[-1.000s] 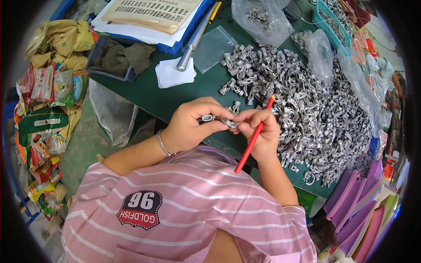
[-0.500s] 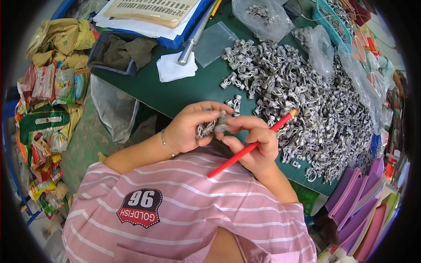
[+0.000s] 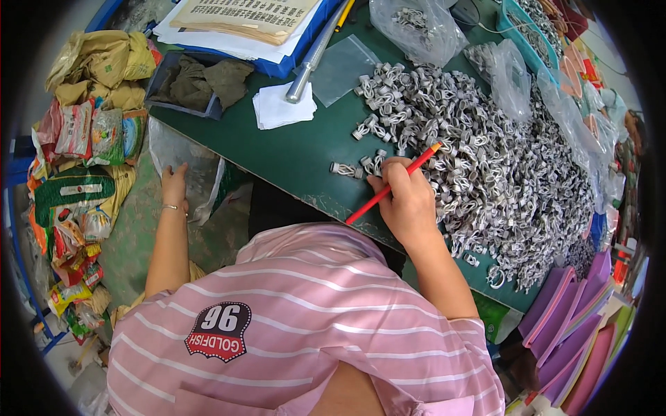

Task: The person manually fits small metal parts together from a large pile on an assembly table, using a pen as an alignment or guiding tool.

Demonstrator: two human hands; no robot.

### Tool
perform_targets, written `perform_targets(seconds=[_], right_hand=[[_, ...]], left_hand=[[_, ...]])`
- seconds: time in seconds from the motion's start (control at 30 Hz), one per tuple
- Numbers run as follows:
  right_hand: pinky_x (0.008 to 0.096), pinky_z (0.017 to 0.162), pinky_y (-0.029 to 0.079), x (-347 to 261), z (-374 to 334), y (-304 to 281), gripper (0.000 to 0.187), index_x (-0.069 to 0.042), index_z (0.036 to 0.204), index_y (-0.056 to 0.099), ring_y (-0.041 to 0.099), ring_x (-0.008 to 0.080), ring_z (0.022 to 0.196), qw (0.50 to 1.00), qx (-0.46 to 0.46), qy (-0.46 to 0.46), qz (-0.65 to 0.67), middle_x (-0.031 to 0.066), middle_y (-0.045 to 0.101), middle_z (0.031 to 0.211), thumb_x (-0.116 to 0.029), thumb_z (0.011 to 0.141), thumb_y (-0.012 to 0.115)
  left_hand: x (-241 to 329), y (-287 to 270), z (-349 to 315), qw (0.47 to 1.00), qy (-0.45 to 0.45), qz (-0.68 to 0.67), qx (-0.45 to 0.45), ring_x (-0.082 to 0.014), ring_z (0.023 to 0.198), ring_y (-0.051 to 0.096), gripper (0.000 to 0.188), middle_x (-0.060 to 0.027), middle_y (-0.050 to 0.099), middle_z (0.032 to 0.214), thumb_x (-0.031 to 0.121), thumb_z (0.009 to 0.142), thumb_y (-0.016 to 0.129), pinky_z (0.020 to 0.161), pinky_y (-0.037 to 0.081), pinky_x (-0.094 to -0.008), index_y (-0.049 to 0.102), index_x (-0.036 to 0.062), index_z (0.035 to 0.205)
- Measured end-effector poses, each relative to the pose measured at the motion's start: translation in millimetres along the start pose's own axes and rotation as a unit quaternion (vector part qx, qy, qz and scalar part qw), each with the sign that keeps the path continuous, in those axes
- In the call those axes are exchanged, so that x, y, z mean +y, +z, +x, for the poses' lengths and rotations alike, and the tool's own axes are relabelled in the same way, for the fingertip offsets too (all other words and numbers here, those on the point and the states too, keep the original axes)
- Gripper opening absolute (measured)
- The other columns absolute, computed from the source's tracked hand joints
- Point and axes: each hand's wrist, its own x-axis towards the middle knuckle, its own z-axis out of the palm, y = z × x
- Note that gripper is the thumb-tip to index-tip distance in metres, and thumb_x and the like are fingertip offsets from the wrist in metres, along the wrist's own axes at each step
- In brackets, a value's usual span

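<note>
My right hand (image 3: 409, 204) is closed around a red pencil (image 3: 388, 191), which slants across it with its tip up and to the right. Its fingertips are beside a few small grey metal pieces (image 3: 373, 163), each with a ribbed end and a wire loop, at the near edge of a large heap of the same pieces (image 3: 492, 166). Off the table's left side, my left hand (image 3: 175, 187) hangs over the mouth of a clear plastic bag (image 3: 201, 173). Its fingers are apart, and nothing shows in them.
On the green table (image 3: 277, 166) are white paper slips (image 3: 281, 111), a metal rod (image 3: 316, 59), a blue tray (image 3: 274, 66) of papers and a bin (image 3: 215, 104) with grey cloth. Clear bags (image 3: 420, 35) lie behind the heap. Filled sacks (image 3: 83, 187) stand at left, purple folders (image 3: 562, 312) at right.
My hands have parted. The left has swung from in front of my chest to the bag; the right has moved up to the loose pieces with the pencil. One more piece lies on the table.
</note>
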Motion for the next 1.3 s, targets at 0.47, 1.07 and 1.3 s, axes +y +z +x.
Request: perform_targets(seconds=[0.47, 1.07, 1.3], right_hand=[[0.0258, 0.068, 0.050, -15, -10, -6, 0.023, -0.005, 0.075, 0.037, 0.059, 0.0168, 0.078, 0.813, 0.051, 0.127, 0.565, 0.0160, 0.056, 0.092, 0.010, 0.079, 0.054], [0.0335, 0.059, 0.045, -16, 0, -11, 0.025, -0.004, 0.073, 0.043, 0.056, 0.0282, 0.070, 0.984, 0.063, -0.011, 0.168, 0.0149, 0.059, 0.088, 0.008, 0.067, 0.064], [0.0340, 0.055, 0.043, 5, -4, -4, 0.022, -0.004, 0.072, 0.045, 0.053, 0.0260, 0.062, 0.999, -0.048, -0.011, -0.021, 0.0112, 0.058, 0.082, 0.005, 0.066, 0.064]], left_hand=[[157, 75, -236, 0.682, 0.222, -0.317, -0.621, -0.0087, 0.069, 0.054, 0.021, -0.0064, 0.055, 0.086, -0.007, 0.075, 0.060, 0.059, 0.045, -0.0195, 0.056, -0.0010, 0.096], [155, 79, -228, 0.654, -0.202, -0.339, -0.645, -0.0124, 0.067, 0.054, 0.026, -0.0070, 0.057, 0.085, 0.016, 0.091, 0.040, 0.052, 0.045, -0.0218, 0.049, -0.0003, 0.109], [149, 86, -217, 0.708, -0.109, -0.321, -0.619, -0.0064, 0.052, 0.038, 0.011, 0.0001, 0.043, 0.068, 0.011, 0.086, 0.050, 0.042, 0.029, -0.0178, 0.049, 0.0036, 0.094]])
